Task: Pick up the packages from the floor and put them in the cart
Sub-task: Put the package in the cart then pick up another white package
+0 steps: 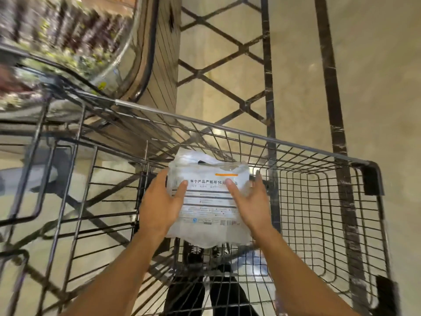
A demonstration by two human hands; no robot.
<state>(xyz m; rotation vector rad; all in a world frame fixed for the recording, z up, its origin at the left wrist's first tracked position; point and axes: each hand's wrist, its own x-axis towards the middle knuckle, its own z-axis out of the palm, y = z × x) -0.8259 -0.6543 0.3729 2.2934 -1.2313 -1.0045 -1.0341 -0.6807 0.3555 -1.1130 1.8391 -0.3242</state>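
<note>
One view only, from a wide-angle camera worn on the person's head. It looks steeply down and forward into the wire cart, close enough that both forearms reach in from the bottom edge. The tiled floor fills the upper frame (straight lines bow toward the edges), and the left side is blurred.

A pale stone floor spreads out ahead, crossed by dark inlaid strips and a lattice of diamonds. To the left curves a glass balustrade with a dark handrail, blurred greenery showing behind it. Black trousers and laced shoes show below.
</note>
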